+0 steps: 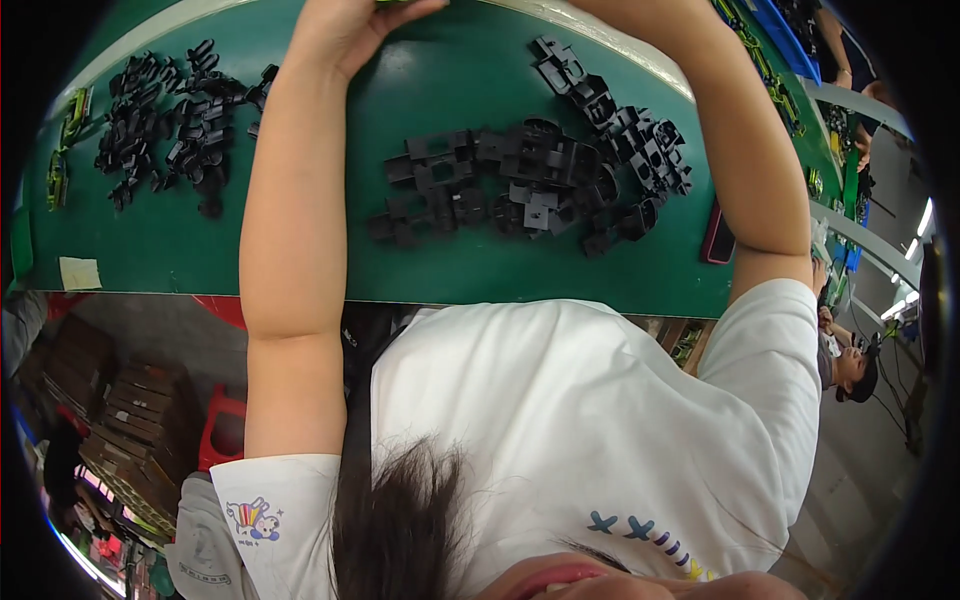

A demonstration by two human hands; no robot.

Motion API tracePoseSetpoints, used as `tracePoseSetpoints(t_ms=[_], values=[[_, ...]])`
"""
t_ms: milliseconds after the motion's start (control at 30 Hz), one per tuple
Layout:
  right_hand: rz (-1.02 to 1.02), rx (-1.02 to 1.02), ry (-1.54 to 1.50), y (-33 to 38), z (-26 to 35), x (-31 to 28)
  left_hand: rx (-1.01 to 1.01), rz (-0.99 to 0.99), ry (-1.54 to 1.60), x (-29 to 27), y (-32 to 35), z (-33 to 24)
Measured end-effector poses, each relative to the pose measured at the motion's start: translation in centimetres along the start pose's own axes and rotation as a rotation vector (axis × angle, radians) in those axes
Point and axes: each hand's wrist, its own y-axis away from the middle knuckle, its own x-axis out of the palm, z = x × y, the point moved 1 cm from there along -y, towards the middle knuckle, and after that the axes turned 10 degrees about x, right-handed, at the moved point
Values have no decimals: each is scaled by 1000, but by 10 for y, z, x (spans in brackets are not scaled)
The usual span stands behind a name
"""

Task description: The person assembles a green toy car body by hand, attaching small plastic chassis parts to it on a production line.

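At the top edge my left hand (352, 28) is partly in view, a finger stretched to the right beneath a small yellow-green part (391, 1). The hand appears to hold this part, though most of it is cut off. My right forearm (715, 75) reaches up past the top edge, and the right hand lies outside the picture. Between my arms a loose pile of black plastic clips (545, 160) is spread on the green table (480, 275). A second pile of similar black pieces (200, 125) lies left of my left forearm.
Yellow-green parts (70, 120) lie at the table's far left, with a pale paper square (80, 273) near the front edge. A dark phone (717, 236) rests beside my right elbow. Stacked brown cartons (130, 430) and a red stool (222, 425) stand left. Other people work at right.
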Motion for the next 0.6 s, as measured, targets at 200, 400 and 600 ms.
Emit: tracePoseSetpoints(t_ms=[200, 400, 600], values=[[456, 343, -68, 77, -35, 15, 133, -143, 111, -22, -8, 7], [188, -288, -354, 59, -40, 16, 112, -29, 289, -17, -14, 8], [599, 287, -62, 53, -56, 37, 161, -47, 240, -9, -16, 15]])
